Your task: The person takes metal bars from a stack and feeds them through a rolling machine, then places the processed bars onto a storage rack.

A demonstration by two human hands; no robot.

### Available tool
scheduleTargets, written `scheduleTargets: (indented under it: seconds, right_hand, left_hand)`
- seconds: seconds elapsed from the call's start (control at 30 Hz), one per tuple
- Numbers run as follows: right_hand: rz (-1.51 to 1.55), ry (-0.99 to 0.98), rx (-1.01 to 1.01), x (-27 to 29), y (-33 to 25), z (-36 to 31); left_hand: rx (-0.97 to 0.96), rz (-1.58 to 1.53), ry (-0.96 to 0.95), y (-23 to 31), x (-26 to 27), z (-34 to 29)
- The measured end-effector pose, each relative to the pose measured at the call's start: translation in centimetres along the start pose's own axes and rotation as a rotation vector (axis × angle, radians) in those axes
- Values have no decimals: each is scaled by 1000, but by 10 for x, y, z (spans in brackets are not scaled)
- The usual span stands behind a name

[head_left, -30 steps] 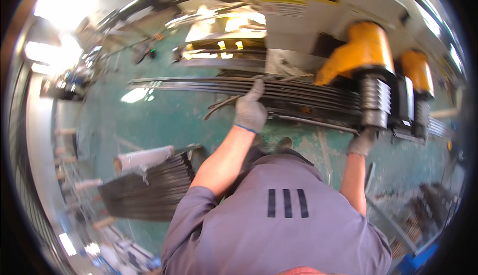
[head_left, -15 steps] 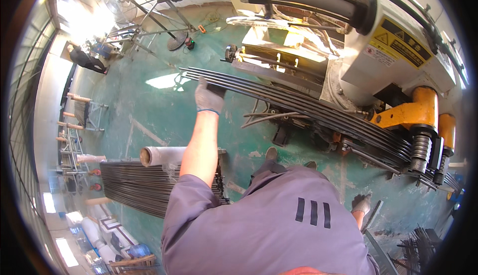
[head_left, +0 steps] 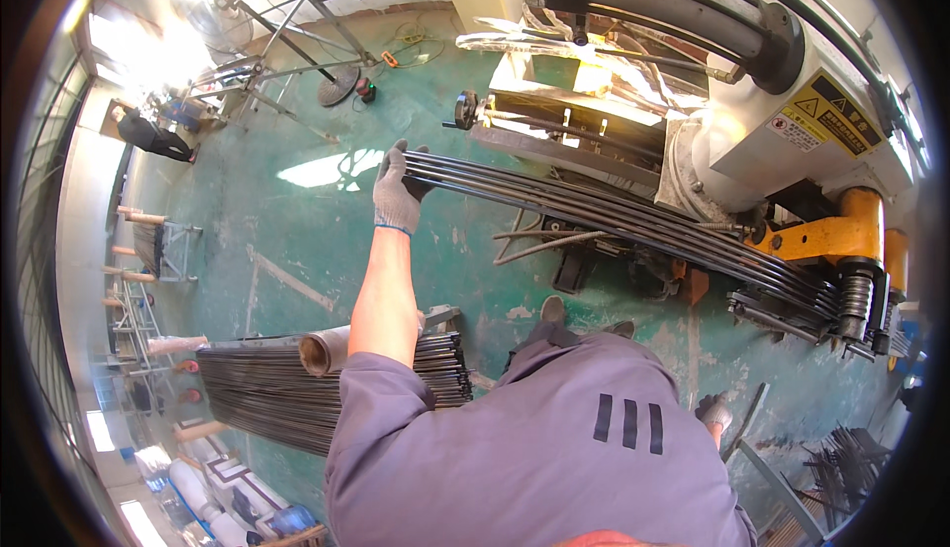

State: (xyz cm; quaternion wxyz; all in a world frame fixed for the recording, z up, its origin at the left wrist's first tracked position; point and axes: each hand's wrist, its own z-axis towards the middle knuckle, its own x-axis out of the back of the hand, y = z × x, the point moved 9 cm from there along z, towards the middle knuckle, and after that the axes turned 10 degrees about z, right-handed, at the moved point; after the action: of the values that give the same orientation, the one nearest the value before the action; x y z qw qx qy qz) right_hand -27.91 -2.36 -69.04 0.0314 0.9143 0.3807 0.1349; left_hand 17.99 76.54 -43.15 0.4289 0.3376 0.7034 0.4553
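Observation:
My left hand (head_left: 398, 191), in a grey knit glove, closes around the near-left ends of several long black metal rods (head_left: 554, 200). The rods lie side by side and slant down to the right, into the machine by its orange clamp arm (head_left: 826, 235). A coiled spring (head_left: 854, 299) stands below that arm, at the rods' far-right part. Off to the lower right, my gloved right hand (head_left: 714, 414) hangs beside my body, away from the rods. Its fingers look loosely apart with nothing visible in them, though they show small.
A thick stack of rods (head_left: 277, 389) rests at the lower left, with a film-wrapped roll (head_left: 332, 351) on it. Black offcuts (head_left: 846, 468) pile up at the lower right by a grey metal frame (head_left: 782, 483). A person (head_left: 148, 134) is far left. A round-based stand (head_left: 338, 86) is behind.
The rod ends, which stuck out beyond my left hand, now sit at its fingers. Relative to the machine, the rods have shifted right and my left hand slightly left. The view has turned a little.

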Motion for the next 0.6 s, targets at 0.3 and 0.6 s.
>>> scheduleTargets:
  seconds: [0.3, 0.6]
  right_hand:
    - [-2630, -975, 644, -23, 41, 0]
    - [-2858, -1010, 914, -19, 51, -32]
  left_hand:
    - [1, -72, -36, 8, -5, -12]
    - [207, 119, -88, -21, 26, 2]
